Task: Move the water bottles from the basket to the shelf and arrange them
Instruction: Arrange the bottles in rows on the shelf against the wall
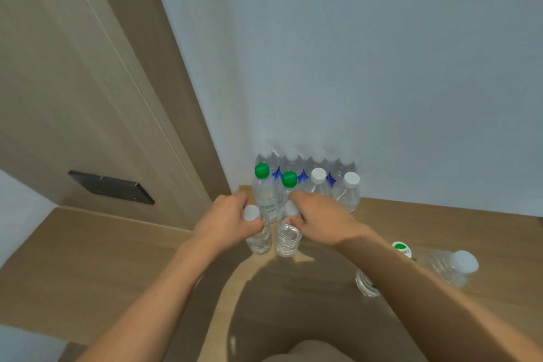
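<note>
Clear water bottles stand in rows in the corner of a wooden shelf [117, 244]. The back row against the wall has several white-capped bottles [292, 160]. In front of it stand two green-capped bottles [262, 185] [289, 181] and two white-capped ones [318, 182] [349, 191]. My left hand [227, 219] grips the neck of a white-capped bottle [260, 239] standing at the front left. My right hand [318, 219] grips the neck of a second white-capped bottle [288, 241] right beside it. The basket is out of view.
Two more bottles sit on the shelf to the right: a green-labelled one [401, 250] partly behind my right forearm and a white-capped one [454, 269]. A wooden door panel with a dark plate [111, 186] rises at the left. A white wall [382, 67] backs the shelf.
</note>
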A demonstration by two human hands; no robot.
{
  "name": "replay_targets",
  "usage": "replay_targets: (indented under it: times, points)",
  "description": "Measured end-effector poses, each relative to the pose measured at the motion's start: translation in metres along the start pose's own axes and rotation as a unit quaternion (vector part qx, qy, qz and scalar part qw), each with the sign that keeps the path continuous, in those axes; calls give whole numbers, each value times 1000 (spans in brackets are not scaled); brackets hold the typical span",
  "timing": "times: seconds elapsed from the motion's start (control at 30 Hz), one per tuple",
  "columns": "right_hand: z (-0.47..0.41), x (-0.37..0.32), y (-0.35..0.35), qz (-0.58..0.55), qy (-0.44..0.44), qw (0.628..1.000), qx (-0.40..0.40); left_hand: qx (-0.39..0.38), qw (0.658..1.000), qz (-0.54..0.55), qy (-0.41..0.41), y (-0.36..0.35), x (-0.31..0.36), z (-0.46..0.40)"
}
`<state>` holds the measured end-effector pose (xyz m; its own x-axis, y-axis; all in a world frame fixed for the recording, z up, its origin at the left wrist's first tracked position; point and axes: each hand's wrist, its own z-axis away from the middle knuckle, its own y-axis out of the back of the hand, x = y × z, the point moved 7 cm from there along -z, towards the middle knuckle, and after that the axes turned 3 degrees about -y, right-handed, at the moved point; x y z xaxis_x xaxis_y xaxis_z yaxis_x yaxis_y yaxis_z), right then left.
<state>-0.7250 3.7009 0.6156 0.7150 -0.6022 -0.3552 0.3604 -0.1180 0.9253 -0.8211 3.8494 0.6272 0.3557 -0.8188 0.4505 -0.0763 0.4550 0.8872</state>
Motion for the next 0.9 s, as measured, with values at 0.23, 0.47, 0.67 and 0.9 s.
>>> replay_targets:
  times: [0.23, 0.47, 0.67, 0.9]
  points:
    - [-13, 3, -12, 5, -12, 1000, -29, -8, 1000, -3, 0, -8, -4, -29]
    - [-14, 2, -10, 36, 51, 995, 75, -16, 1000, -8, -14, -12, -12, -45]
    - [-18, 2, -7, 10, 14, 999, 50, -27, 999, -20, -9, -9, -12, -47]
    - [-26, 1, -6, -18, -29, 999, -28, -56, 996, -64, -13, -8, -5, -48]
